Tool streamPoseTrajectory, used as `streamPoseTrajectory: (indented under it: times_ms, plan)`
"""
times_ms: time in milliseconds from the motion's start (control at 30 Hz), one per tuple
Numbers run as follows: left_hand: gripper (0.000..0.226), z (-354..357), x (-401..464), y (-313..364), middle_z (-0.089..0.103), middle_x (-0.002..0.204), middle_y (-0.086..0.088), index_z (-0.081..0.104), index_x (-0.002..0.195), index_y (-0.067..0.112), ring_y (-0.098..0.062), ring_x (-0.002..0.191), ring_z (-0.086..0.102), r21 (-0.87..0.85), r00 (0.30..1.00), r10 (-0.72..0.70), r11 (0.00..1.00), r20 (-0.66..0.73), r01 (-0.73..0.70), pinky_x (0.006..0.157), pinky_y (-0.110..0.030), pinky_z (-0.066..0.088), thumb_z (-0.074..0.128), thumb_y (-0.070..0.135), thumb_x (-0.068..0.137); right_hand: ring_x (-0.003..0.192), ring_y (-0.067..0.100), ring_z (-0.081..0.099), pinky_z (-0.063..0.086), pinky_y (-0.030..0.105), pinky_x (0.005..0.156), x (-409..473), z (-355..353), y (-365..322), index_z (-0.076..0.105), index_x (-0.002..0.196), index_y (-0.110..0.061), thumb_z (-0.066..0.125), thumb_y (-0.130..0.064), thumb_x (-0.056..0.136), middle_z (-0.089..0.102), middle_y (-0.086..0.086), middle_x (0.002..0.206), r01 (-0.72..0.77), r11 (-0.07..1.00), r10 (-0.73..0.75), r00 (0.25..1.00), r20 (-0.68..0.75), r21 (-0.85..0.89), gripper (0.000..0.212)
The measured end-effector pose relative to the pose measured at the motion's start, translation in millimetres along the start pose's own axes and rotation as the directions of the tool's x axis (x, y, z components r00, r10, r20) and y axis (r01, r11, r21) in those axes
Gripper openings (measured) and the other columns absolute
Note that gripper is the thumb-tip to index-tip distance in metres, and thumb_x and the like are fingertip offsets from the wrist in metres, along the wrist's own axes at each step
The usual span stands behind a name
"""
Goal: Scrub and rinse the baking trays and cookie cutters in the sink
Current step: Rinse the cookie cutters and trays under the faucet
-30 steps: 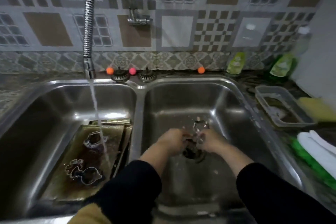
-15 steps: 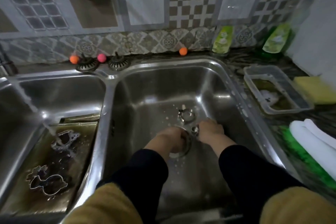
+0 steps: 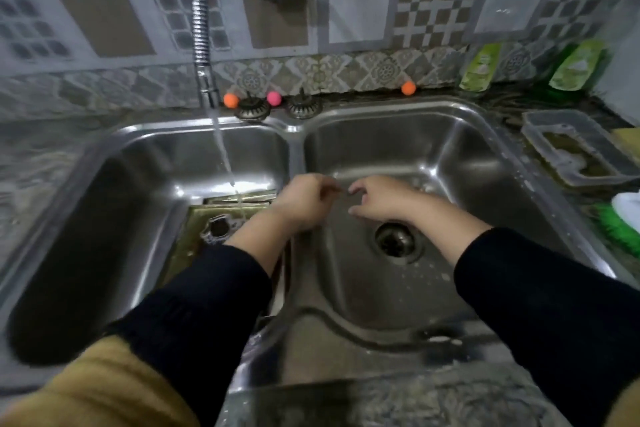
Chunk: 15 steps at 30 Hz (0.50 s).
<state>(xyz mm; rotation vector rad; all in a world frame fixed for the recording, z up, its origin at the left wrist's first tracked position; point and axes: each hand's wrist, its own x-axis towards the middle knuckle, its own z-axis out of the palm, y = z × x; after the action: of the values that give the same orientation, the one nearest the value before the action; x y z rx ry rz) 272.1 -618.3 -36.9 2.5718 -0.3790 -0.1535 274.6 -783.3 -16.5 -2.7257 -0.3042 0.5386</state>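
Note:
Dirty baking trays [image 3: 221, 210] lie stacked in the left basin, and a metal cookie cutter [image 3: 217, 229] rests on the top one. Water runs from the hose faucet [image 3: 200, 28] onto the trays. My left hand [image 3: 304, 201] hovers over the divider between the basins with curled fingers. My right hand [image 3: 381, 199] is over the right basin [image 3: 450, 156], thumb and forefinger curved toward the left hand. The gap between the two hands is blurred, so any thin cutter held there does not show. The drain [image 3: 394, 239] lies bare below my right hand.
Two strainer plugs [image 3: 252, 108] and small orange and pink balls [image 3: 231, 100] sit on the back ledge. Green soap bottles [image 3: 479, 66] stand at the back right. A clear plastic container [image 3: 571, 149] and a green brush with a white cloth [image 3: 623, 215] lie on the right counter.
Both hands have lifted from the drain of the right basin and moved left and up toward the divider. The cutter seen lying beside the drain is out of sight.

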Motion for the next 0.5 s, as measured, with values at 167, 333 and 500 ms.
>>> streamPoseTrajectory:
  times_ms: [167,333,500]
  plan:
    - [0.022,-41,-57,-73,0.071,0.105,-0.001,0.07,0.109,0.019,-0.017,0.093,0.065,-0.049,0.984,-0.17,0.985,-0.059,0.168,0.077,-0.021,0.046,0.056,0.014,0.091,0.088,0.014,0.057,0.036,0.018,0.072,-1,23,-91,0.067,0.107,-0.021,0.064,-0.027,0.086,0.061,-0.007,0.086,0.174,0.98,-0.168,0.983,-0.072,0.095,0.022]
    - [0.029,-34,-107,-134,0.069,0.112,-0.005,0.066,0.113,0.02,-0.024,0.104,0.062,0.11,0.947,-0.255,0.965,0.196,0.237,0.086,-0.028,0.046,0.066,0.02,0.084,0.086,0.013,0.053,0.043,0.022,0.075,10,94,-149,0.064,0.107,-0.022,0.074,-0.024,0.077,0.054,-0.007,0.087,0.293,0.956,-0.292,0.944,0.153,0.017,0.032]
    - [0.058,-26,-126,-169,0.059,0.123,0.0,0.056,0.13,0.026,-0.019,0.113,0.056,0.185,0.906,-0.301,0.949,0.299,0.254,0.098,-0.032,0.045,0.076,0.027,0.075,0.099,0.024,0.058,0.051,0.037,0.081,20,144,-165,0.048,0.118,-0.019,0.081,-0.031,0.07,0.058,0.002,0.112,0.227,0.966,-0.183,0.937,0.298,-0.122,0.06]
